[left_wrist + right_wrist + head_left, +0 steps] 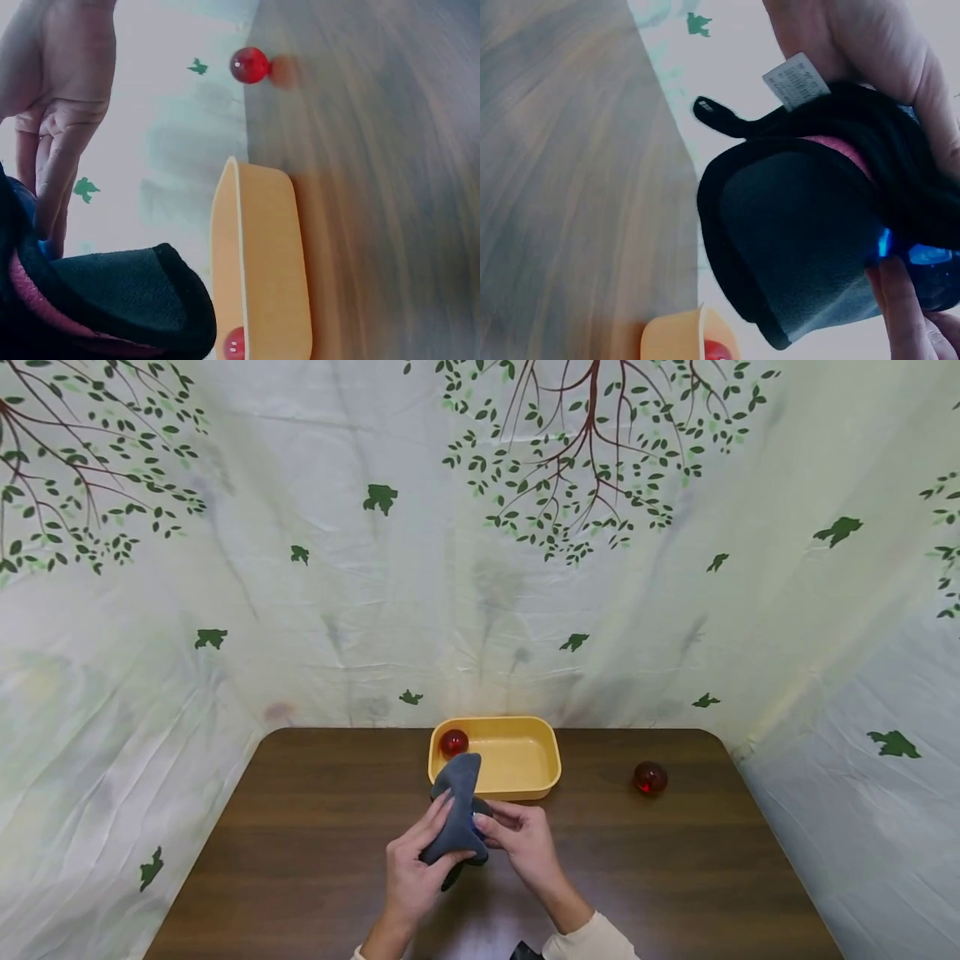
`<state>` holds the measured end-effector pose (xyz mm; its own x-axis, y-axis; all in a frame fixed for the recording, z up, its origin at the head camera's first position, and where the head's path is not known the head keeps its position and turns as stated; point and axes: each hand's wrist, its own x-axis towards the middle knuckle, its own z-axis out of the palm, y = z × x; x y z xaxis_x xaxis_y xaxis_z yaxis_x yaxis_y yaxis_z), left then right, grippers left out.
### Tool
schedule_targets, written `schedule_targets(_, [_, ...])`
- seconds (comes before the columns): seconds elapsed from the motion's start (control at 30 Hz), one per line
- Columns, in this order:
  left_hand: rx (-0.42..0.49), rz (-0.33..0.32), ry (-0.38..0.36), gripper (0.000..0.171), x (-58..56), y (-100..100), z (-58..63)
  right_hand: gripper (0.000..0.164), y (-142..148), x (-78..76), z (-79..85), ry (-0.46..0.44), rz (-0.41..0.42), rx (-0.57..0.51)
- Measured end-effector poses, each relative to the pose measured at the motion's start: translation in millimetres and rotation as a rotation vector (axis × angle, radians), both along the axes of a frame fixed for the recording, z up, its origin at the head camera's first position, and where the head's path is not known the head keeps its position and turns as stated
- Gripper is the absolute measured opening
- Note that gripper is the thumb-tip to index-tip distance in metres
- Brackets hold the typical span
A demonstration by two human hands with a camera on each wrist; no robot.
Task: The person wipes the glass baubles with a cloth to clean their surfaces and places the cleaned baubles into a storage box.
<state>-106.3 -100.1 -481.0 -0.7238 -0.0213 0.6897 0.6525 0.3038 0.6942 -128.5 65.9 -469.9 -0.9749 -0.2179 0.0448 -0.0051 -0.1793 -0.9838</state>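
I have the grey cloth piece on the near side of the yellow tray; its far tip overlaps the tray's near left corner in the head view, and whether the two touch I cannot tell. Its long axis runs toward the tray, leaning slightly right at the tip. My left hand grips it from the left, fingers along the outer side and thumb across the end farthest from the tray.

The relation that matters most, I judge, is sideways: a shiny blue thing sits at the cloth's right edge, just nearer me than the tray, and my right hand is the closer one. My right thumb and fingers pinch it from the right, across the cloth's length; how much of it the cloth hides I cannot tell.

One red ball lies in the tray's left end, just beyond the cloth's tip; another red ball rests well right of the tray.
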Motion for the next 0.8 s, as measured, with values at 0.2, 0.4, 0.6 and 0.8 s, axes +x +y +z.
schedule_targets(0.2, [0.153,-0.081,-0.141,0.053,-0.1,-1.5,-0.1,0.041,-1.0,-3.4,-4.0,0.043,0.006,-0.085])
schedule_targets(0.4, [0.306,-0.011,-0.235,0.048,-0.1,-0.6,2.7,0.043,0.5,-6.1,-11.4,0.029,-0.064,-0.159])
schedule_targets(0.6, [0.392,0.060,-0.343,0.047,0.1,-5.2,7.3,0.044,6.8,-12.5,-16.2,0.029,-0.142,-0.158])
schedule_targets(0.8, [0.436,0.070,-0.372,0.046,-1.2,-10.2,7.0,0.049,12.8,-26.0,-24.0,0.036,-0.227,-0.154])
